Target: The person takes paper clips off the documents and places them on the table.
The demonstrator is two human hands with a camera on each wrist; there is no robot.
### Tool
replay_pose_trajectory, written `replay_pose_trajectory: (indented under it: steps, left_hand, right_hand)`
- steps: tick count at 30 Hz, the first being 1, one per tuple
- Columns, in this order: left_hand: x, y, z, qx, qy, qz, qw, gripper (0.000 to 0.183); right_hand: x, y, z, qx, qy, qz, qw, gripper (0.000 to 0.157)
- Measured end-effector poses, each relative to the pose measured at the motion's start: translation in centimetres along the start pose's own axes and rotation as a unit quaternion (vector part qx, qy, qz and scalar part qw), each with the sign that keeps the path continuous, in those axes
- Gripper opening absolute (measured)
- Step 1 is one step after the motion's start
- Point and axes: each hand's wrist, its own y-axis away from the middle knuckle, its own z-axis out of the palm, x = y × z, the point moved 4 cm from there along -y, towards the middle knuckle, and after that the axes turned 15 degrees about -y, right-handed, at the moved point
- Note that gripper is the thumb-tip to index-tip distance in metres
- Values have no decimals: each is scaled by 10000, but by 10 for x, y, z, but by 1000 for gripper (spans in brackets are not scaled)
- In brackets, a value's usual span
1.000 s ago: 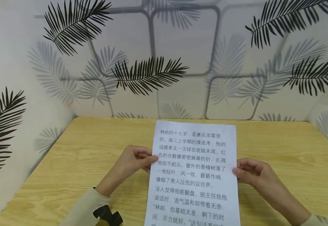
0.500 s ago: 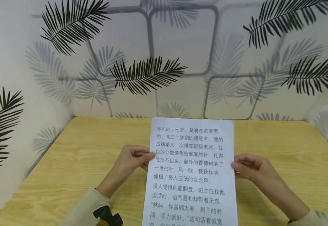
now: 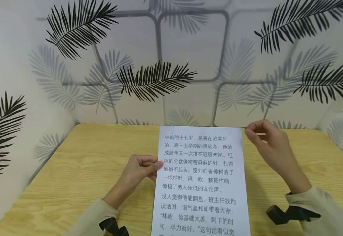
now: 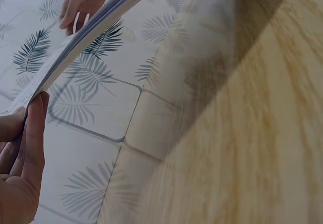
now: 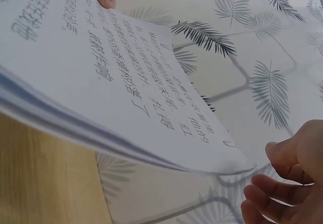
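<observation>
Holding the paper stack (image 3: 202, 193) above the surface (image 3: 100, 150): left hand (image 3: 139, 168) pinches its left edge. Right hand (image 3: 273, 147) relaxed, gripping nothing, just beside the top-right corner. Likely light, floppy, crease-prone; grip side edges near the clips (image 3: 230, 131).

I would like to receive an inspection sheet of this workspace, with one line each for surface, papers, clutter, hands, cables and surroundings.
Surface: wood-grain table.
Papers: stack of printed sheets, raised at its top end, two pale clips on the top edge; lower end out of the head view.
Clutter: nothing seen.
Left hand: pinches the stack's left edge.
Right hand: at the top right corner, thumb and fingers apart; contact unclear.
Cables: nothing seen.
Surroundings: leaf-patterned wall behind.
</observation>
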Motion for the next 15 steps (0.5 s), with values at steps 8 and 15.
replay_pose_trajectory:
  steps: [8, 15]
  left_hand:
    - [-2, 4, -1, 123, 87, 5, 9999, 25]
    - [-2, 4, -4, 272, -40, 16, 9996, 23]
  right_hand:
    - [-6, -25, 27, -348, 303, 12, 9989, 15]
    - [-9, -31, 35, -519, 600, 331, 9963, 15]
